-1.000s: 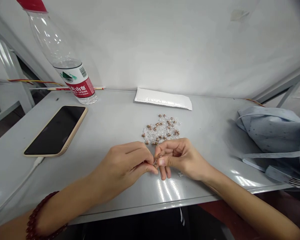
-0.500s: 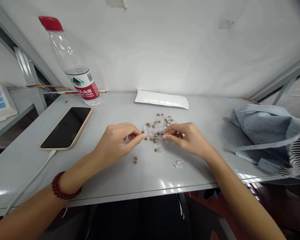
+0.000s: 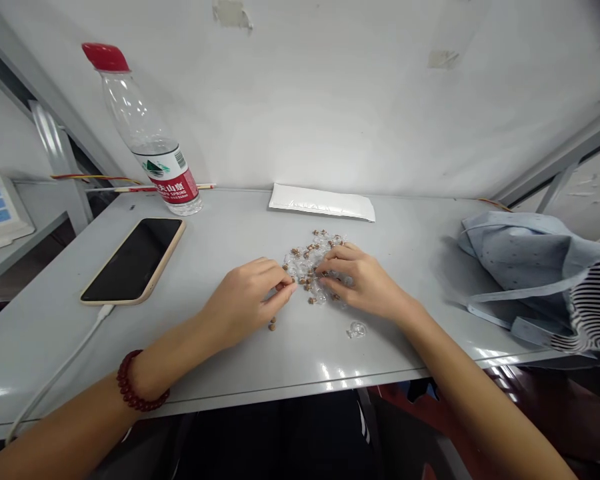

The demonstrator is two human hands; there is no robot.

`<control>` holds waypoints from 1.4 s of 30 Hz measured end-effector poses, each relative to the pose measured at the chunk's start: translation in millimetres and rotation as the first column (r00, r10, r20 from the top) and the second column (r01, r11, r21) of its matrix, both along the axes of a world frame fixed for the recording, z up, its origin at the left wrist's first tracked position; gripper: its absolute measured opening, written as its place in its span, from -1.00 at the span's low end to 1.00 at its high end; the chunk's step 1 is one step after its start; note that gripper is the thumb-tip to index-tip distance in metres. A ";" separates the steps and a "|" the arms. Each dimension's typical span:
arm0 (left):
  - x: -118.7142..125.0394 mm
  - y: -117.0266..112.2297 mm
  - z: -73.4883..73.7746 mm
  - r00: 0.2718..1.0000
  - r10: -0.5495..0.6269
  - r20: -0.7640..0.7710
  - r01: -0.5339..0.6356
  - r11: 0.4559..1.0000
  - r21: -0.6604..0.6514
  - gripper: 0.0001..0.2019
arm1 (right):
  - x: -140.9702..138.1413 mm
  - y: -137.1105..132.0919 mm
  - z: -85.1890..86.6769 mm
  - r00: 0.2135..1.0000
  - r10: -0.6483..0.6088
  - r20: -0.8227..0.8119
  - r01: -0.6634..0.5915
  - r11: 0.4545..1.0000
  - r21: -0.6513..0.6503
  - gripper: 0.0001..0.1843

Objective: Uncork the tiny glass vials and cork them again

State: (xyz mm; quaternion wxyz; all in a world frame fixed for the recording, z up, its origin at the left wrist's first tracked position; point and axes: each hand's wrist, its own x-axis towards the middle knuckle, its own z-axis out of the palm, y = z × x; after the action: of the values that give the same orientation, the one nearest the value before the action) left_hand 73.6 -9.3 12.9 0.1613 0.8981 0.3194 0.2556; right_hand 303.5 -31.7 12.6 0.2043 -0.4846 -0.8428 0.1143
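A loose heap of small brown pellets in clear twisted wrappers [image 3: 313,267] lies in the middle of the grey table [image 3: 230,233]. My left hand [image 3: 245,300] is at the heap's left edge, its fingertips pinched on what looks like a small brown pellet. My right hand [image 3: 360,283] rests on the heap's right side, its fingers over several wrapped pieces. Two unwrapped brown pellets [image 3: 272,325] sit just below my left hand. An empty clear wrapper [image 3: 357,329] lies below my right hand.
A phone in a tan case [image 3: 133,261] lies left, its white cable [image 3: 60,373] running to the front edge. Behind stand a water bottle [image 3: 147,143] on its label end and a white packet [image 3: 321,203]. A blue cloth bag [image 3: 525,267] lies right.
Both hands have moved down and apart onto the heap's edges, my right hand now pressing over wrapped pieces. The view has shifted slightly.
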 end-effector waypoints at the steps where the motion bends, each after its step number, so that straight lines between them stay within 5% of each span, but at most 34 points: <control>1: 0.3 0.5 -2.0 1.000 -0.010 -0.013 0.010 1.000 -0.008 -0.81 | -0.6 0.1 -0.4 1.000 0.014 0.005 -0.014 1.000 -0.008 -0.79; 14: 3.8 1.3 -12.1 0.994 -0.072 -0.087 0.063 0.993 -0.100 -0.87 | -14.5 0.1 -8.5 0.994 0.105 -0.013 -0.105 0.994 -0.012 -0.78; 42: 10.1 5.1 -18.1 0.982 -0.046 -0.183 0.055 0.997 0.044 -0.83 | -21.4 -3.4 -7.0 0.984 0.125 -0.128 -0.128 0.992 -0.015 -0.75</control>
State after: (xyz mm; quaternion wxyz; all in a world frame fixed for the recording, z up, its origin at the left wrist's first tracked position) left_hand 83.6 -4.2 -5.2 0.1159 0.9292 0.3035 0.1762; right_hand 282.1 -35.1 5.6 0.2442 -0.4241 -0.8558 0.1676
